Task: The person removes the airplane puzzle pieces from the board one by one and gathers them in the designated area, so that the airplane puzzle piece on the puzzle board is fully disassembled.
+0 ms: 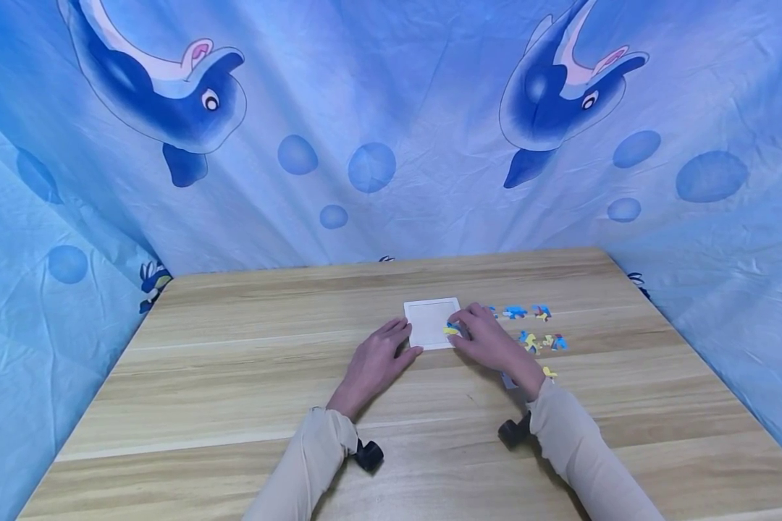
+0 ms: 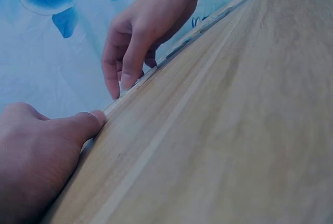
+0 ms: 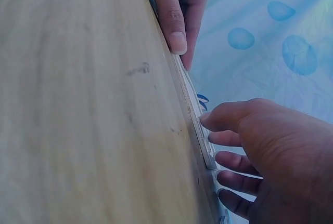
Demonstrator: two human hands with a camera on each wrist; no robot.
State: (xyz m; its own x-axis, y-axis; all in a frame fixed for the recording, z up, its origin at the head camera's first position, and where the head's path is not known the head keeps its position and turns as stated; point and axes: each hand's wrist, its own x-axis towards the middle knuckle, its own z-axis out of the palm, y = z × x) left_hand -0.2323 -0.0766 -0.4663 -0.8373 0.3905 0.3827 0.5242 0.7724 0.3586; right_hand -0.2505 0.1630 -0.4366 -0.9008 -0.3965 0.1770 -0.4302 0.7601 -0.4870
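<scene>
A shallow white square puzzle tray (image 1: 425, 318) lies flat on the table. My left hand (image 1: 376, 359) rests at its left side, fingers along the left edge and thumb at the near left corner; in the left wrist view that thumb (image 2: 88, 125) lies fairly straight. Over the tray's right side, my right hand (image 1: 489, 339) pinches a small blue-and-yellow puzzle piece (image 1: 452, 329) between thumb and index finger. The right wrist view shows the other fingers (image 3: 237, 181) loosely bent; the piece is hidden there.
Loose puzzle pieces lie right of the tray, among them a blue one (image 1: 514, 312), a yellow-and-blue one (image 1: 531, 344) and a yellow one (image 1: 549, 373) near the right wrist. The wooden table (image 1: 234, 376) ends at a blue dolphin-print curtain (image 1: 423, 159).
</scene>
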